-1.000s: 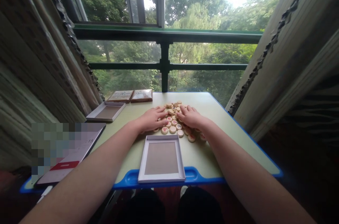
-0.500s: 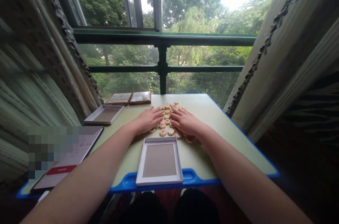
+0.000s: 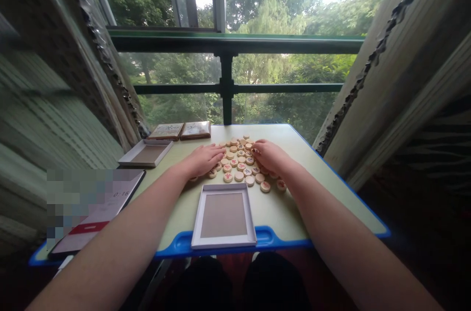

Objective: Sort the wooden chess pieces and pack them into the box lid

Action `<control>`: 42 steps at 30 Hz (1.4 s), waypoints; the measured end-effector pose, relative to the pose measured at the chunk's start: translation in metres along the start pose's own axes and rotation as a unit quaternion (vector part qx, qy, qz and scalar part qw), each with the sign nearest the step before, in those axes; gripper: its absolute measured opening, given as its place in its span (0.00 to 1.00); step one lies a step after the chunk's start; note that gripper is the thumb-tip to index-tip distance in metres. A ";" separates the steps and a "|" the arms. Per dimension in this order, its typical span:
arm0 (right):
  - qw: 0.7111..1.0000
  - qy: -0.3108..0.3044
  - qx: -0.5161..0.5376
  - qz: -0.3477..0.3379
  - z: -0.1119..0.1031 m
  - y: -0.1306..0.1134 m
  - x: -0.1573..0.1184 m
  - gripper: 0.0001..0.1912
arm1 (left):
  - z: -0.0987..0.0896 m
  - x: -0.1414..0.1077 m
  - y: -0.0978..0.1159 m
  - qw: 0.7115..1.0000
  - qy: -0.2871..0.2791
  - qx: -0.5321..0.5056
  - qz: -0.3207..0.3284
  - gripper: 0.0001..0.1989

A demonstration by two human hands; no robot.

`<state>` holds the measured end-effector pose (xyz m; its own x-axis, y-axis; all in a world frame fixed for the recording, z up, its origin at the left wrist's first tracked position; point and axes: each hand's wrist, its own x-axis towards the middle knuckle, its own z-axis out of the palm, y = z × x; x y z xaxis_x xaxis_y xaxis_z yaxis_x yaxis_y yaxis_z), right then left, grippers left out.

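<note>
Head view. Discs (image 3: pixel 247 172), many, pale, round, some marked in red or dark characters, some plain-faced; spread in a loose heap mid-table between my hands, a few resting on others. My left hand (image 3: pixel 204 160), at the heap's left side: palm down, fingers stretched out and near one another, tips over the discs, nothing pinched that I can see; my right hand (image 3: pixel 274 156), at the heap's right side: fingers bent down upon the far discs; whether they pinch one, I cannot tell. Handling, by my judgement: light, hard, stiff, not fragile; likely to slide easily on the smooth table (image 3: pixel 287 137); best taken singly by the rim, thumb opposite finger, or herded with flat fingers. Near box (image 3: pixel 223 215), shallow, white-walled, between heap and blue front edge; far box (image 3: pixel 149 154), similar, at left; two cases (image 3: pixel 196 130) behind it; tablet (image 3: pixel 110 203) beside my left forearm.
</note>
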<state>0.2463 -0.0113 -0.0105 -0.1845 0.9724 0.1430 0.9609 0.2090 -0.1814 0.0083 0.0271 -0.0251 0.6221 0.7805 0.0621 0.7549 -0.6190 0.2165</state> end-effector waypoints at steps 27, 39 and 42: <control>0.988 0.088 0.031 0.120 -0.009 0.052 0.013 0.19 | 0.000 -0.002 0.006 0.994 0.087 -0.060 0.002 0.29; 0.979 0.056 -0.056 0.190 -0.009 0.056 0.006 0.21 | -0.001 -0.002 0.006 0.994 0.091 -0.060 -0.002 0.28; 0.980 0.093 -0.077 0.160 -0.015 0.039 0.006 0.23 | -0.002 -0.002 0.004 0.994 0.096 -0.051 -0.002 0.29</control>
<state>0.2856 0.0015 -0.0022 0.1584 0.9469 0.2797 0.9858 -0.1354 -0.0997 0.0099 0.0236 -0.0219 0.5608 0.7915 0.2428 0.7267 -0.6111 0.3138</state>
